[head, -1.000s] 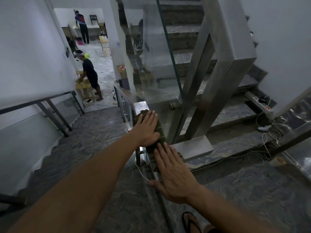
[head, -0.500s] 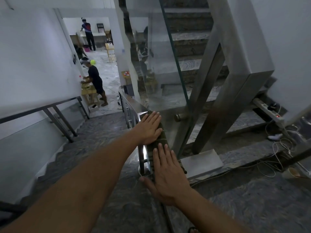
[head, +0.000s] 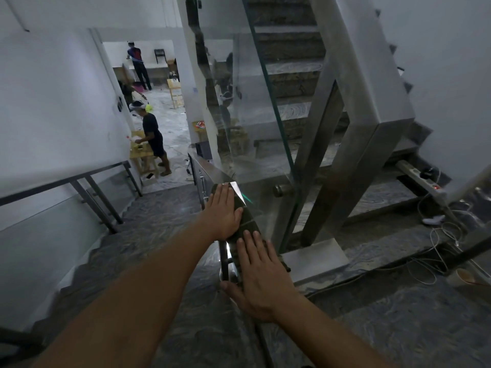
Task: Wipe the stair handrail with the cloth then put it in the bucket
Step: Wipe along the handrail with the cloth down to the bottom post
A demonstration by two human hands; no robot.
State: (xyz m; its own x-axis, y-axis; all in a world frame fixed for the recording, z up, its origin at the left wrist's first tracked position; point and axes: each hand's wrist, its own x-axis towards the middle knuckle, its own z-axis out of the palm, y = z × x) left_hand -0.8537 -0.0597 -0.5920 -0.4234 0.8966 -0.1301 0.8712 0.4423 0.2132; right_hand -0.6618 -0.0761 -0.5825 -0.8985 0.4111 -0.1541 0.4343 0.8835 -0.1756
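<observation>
A dark green cloth (head: 248, 223) lies stretched along the top of the steel stair handrail (head: 210, 168), which runs downhill away from me. My left hand (head: 224, 212) presses flat on the far end of the cloth, fingers spread. My right hand (head: 259, 274) presses flat on the near end, thumb hanging over the rail's left side. Neither hand grips the cloth; both rest palm down. No bucket is in view.
A glass panel (head: 255, 134) and thick steel posts (head: 358, 128) rise to the right of the rail. Stairs (head: 148, 221) descend on the left beside a wall rail (head: 79, 179). A power strip (head: 422, 179) and cables (head: 441, 235) lie on the right. Two people (head: 152, 136) stand in the room below.
Both hands have slid the cloth a little farther along the handrail, and my head has tilted up and moved forward.
</observation>
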